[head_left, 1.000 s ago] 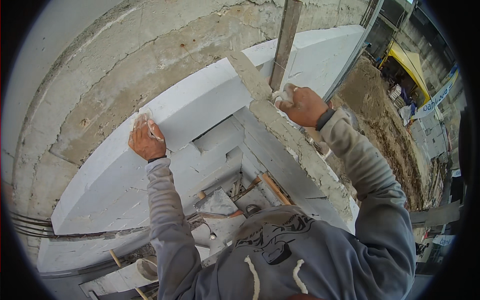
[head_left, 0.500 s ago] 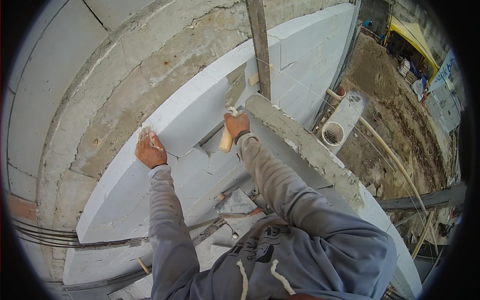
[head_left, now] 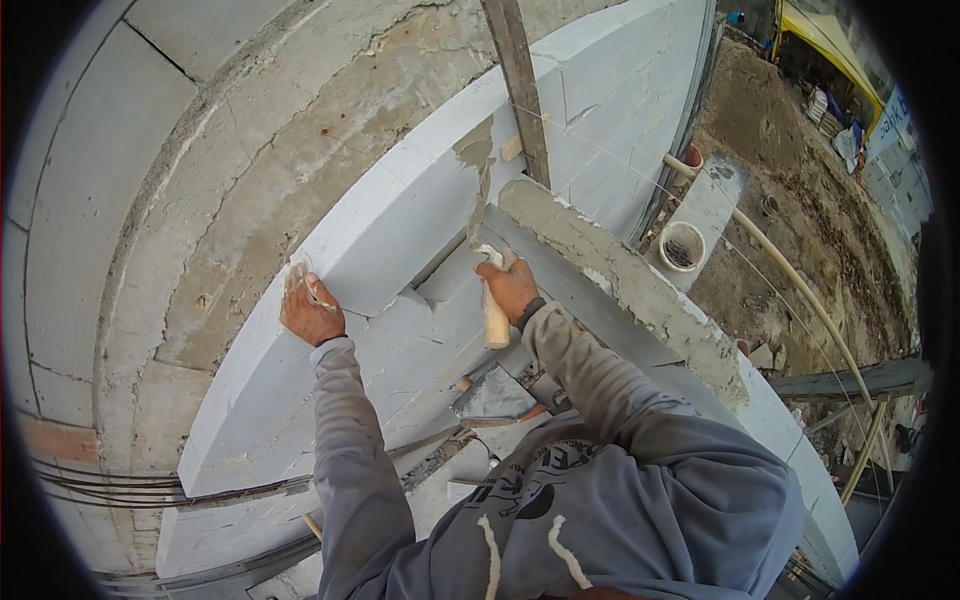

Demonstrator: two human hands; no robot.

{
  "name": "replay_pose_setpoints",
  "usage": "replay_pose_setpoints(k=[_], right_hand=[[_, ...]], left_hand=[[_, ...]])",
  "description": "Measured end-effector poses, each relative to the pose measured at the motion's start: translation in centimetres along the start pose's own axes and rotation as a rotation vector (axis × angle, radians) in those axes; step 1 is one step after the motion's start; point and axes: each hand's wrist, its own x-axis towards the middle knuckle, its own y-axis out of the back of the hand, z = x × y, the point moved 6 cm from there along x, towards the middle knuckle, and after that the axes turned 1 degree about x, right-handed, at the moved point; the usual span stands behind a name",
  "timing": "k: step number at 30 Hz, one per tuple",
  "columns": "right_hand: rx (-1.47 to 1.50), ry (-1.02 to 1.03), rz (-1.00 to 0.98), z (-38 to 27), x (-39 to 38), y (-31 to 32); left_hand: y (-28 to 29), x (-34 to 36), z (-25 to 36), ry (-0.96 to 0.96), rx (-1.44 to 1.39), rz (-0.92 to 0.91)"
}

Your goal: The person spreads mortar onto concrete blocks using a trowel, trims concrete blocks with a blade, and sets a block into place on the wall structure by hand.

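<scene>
My left hand (head_left: 312,305) lies with fingers stretched out along the top edge of a white block wall (head_left: 375,220). A wrist band and smears of pale mortar show on it. My right hand (head_left: 510,285) is wrapped round the neck of a trowel (head_left: 496,320), its wooden handle pointing down toward me. The trowel's narrow-looking blade points up the wall face, beside a grey patch of mortar (head_left: 474,150). Close to the right of that hand runs a lower wall (head_left: 620,260) topped with rough grey mortar. A dark gap shows between blocks below the blade.
A wooden post (head_left: 517,90) stands against the white wall, crossed by a taut string. Beyond the lower wall are a round white bucket (head_left: 682,246), a plank and a long pole (head_left: 790,270) over bare soil. Thin bars (head_left: 100,488) stick out at left; a mortar-covered board (head_left: 495,395) sits below.
My right hand and the trowel have moved down and to the right; the blade now shows more edge-on. The left hand stays on the wall's top while the whole view shifts slightly.
</scene>
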Motion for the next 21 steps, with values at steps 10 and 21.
replay_pose_setpoints(k=[10, 21], right_hand=[[-0.241, 0.053, 0.047, -4.3, 5.3, 1.2], [0.341, -0.160, -0.050, 3.1, 1.1, 2.1]], left_hand=[[-1.1, -0.6, -0.4, 0.032, -0.049, -0.023], [-1.2, -0.1, -0.4, 0.040, -0.056, -0.066]])
